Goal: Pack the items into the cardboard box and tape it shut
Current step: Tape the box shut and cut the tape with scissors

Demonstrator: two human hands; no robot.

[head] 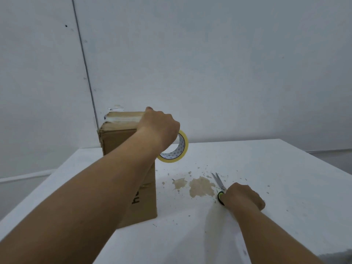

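A tall brown cardboard box (118,138) stands upright at the table's left, its top flaps closed with clear tape across them. My left hand (160,126) is at the box's top right edge, gripping a yellowish roll of clear tape (178,149) that hangs just right of the box. My right hand (242,197) rests on the table to the right, closed around the black-and-green handle of a pair of scissors (219,181). The blades are slightly parted and point away from me.
The white table (266,168) has brown patches where its surface has peeled (202,186), between the box and the scissors. A white wall stands close behind the table's far edge. The table's right edge falls away at the far right.
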